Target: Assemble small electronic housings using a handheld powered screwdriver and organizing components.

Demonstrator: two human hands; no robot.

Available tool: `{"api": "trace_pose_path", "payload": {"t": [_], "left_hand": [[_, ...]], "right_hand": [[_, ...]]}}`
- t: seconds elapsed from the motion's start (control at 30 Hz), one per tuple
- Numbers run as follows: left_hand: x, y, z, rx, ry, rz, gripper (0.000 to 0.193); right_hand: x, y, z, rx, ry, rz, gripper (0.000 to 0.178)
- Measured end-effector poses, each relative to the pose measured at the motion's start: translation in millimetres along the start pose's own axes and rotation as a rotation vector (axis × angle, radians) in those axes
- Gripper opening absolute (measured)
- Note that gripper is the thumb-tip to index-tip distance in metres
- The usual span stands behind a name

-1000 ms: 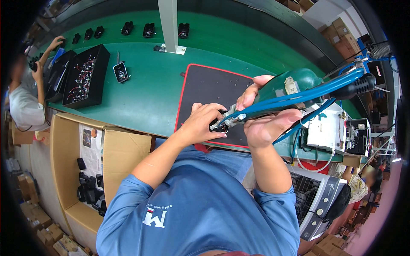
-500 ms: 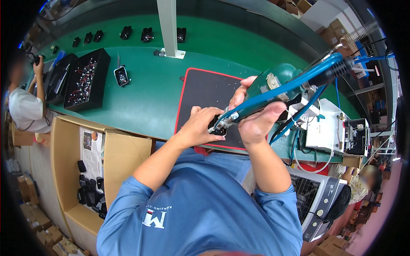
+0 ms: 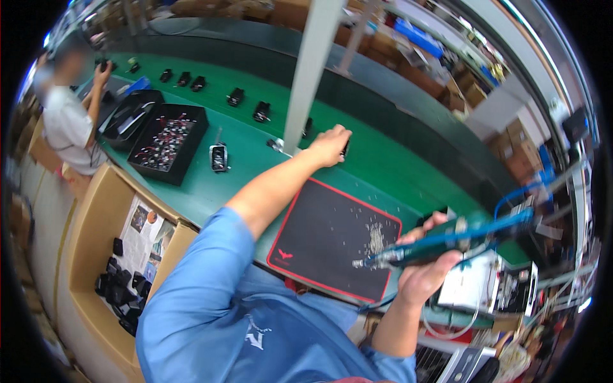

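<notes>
My left hand is stretched far forward over the green belt, past the bench edge. Its fingers are closed on a small black plastic housing, mostly hidden beneath them. My right hand grips a green power screwdriver with a blue hose, held nearly level, its metal tip pointing left. Below the tip lies a black mat with a red border. A heap of tiny screws is spread on the mat's right part.
Several black housings stand along the belt; another lies on the bench. A black bin holds wired parts. A metal post rises by my left hand. At lower left is a cardboard box. A person works at far left.
My left hand has left the mat and reached forward to the belt with the black housing. The screwdriver has moved right and tilted flatter. The view has turned, uncovering the screws.
</notes>
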State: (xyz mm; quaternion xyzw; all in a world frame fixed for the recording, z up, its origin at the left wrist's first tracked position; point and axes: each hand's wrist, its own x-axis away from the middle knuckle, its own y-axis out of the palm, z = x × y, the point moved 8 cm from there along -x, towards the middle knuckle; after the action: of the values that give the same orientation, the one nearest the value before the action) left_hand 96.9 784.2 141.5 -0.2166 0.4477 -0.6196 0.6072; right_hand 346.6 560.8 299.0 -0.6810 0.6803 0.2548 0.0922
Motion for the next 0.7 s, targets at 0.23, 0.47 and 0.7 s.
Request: {"api": "trace_pose_path", "payload": {"t": [0.23, 0.47, 0.7], "left_hand": [[-4, 7, -44, -0.110, 0.043, -0.041, 0.097], [239, -137, 40, 0.124, 0.317, -0.329, 0.051], [550, -269, -114, 0.117, -0.825, -0.112, 0.029]], "right_hand": [[0, -5, -8, 0.097, -0.077, -0.040, 0.085], [48, 36, -77, 0.615, -0.937, 0.010, 0.048], [76, 357, 83, 0.288, -0.519, -1.104, 0.037]]}}
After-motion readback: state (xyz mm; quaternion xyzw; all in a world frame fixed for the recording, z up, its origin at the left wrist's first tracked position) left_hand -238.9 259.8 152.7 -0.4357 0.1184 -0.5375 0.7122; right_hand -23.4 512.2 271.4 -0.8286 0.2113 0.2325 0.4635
